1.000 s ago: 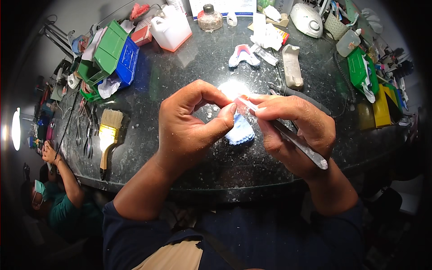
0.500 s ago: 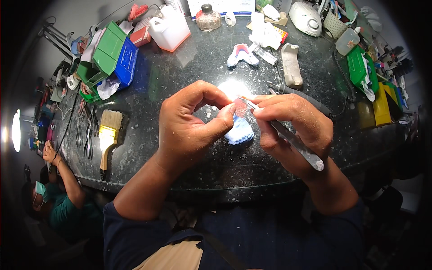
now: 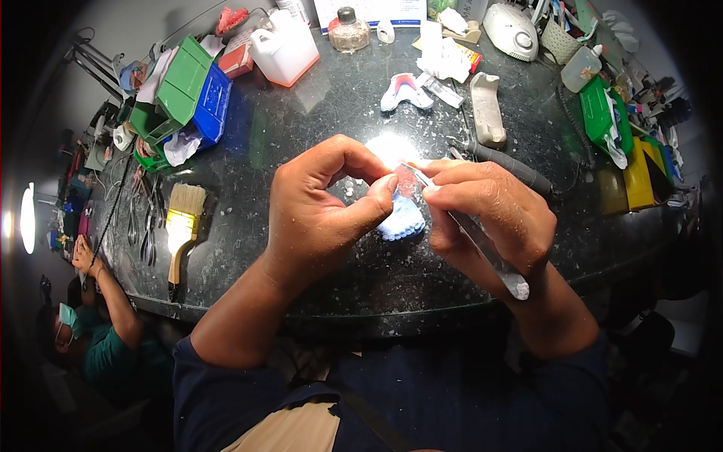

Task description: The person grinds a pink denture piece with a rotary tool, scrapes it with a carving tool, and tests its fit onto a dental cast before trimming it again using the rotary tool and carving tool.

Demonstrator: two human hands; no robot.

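My left hand (image 3: 320, 200) is closed in a pinch, thumb against forefinger, on the edge of a small pinkish, see-through piece (image 3: 407, 183). My right hand (image 3: 497, 215) grips a slim metal hand tool (image 3: 493, 260), like a scalpel, with a flat, rounded handle end that points toward me. Its narrow tip meets the pink piece between my hands, and the right fingertips lie close to that piece. Just beneath, a blue dental cast (image 3: 401, 221) with a row of tooth shapes rests on the dark bench, partly hidden by my left thumb.
A paintbrush (image 3: 183, 233) and several pliers (image 3: 151, 226) lie to the left. Green and blue bins (image 3: 215, 105) stand behind them. Farther back are a jug of pink liquid (image 3: 285, 53), a white dental impression (image 3: 405, 93) and a pale block (image 3: 489, 111). A co-worker (image 3: 113, 324) sits at left.
The handle end of the metal tool has swung slightly left and toward me as my right hand turned. My left hand has shifted a touch to the right, still pinching.
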